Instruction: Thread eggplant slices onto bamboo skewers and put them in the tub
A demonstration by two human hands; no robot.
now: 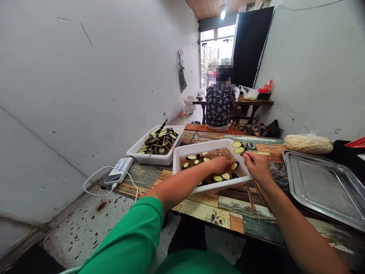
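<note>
My left hand (221, 164) reaches down into a white plastic tub (211, 145) of brownish water. Dark-skinned eggplant slices (218, 178) float around it. One eggplant slice (235, 165) lies right by its fingers. The fingertips are partly hidden, so their grip is unclear. Over the tub's right rim, my right hand (256, 166) is closed on a thin skewer (234, 136). Threaded eggplant slices (238, 150) sit on it just above the fingers. Below that hand, several bare wooden skewers (251, 198) lie on the patterned table.
A second white tub (134, 154) piled with skewered eggplant stands left, beside a white power bank (122, 167) with a cable. Metal trays (322, 180) and bagged pale noodle-like strands (309, 142) are at right. A grey cloth (278, 176) lies between. A person (219, 106) sits ahead, back turned.
</note>
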